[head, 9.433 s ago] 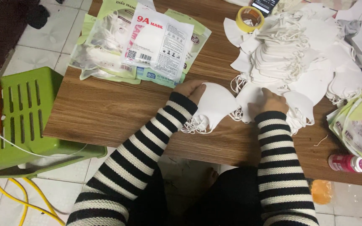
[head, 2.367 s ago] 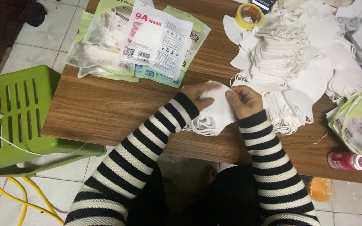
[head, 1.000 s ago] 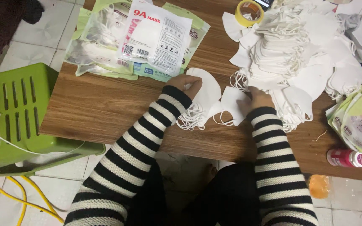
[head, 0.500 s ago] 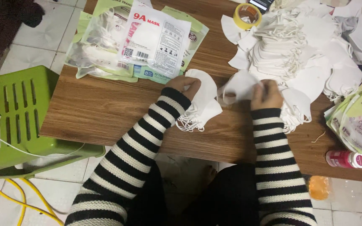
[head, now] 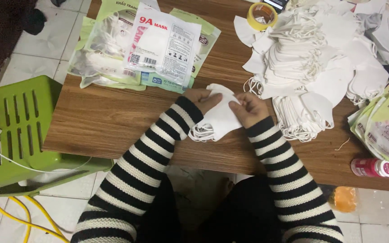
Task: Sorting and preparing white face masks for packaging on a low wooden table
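Hands back together: left hand and right hand both pinch small mask stack at table's near middle. Right was apart moments ago, fetching from mask pile; stack grows.

Wood-grain tabletop on a pale tiled floor. Left of the tabletop: green slatted plastic stool, touching its edge. Yellow cable runs over the floor below the stool. Even, soft light.
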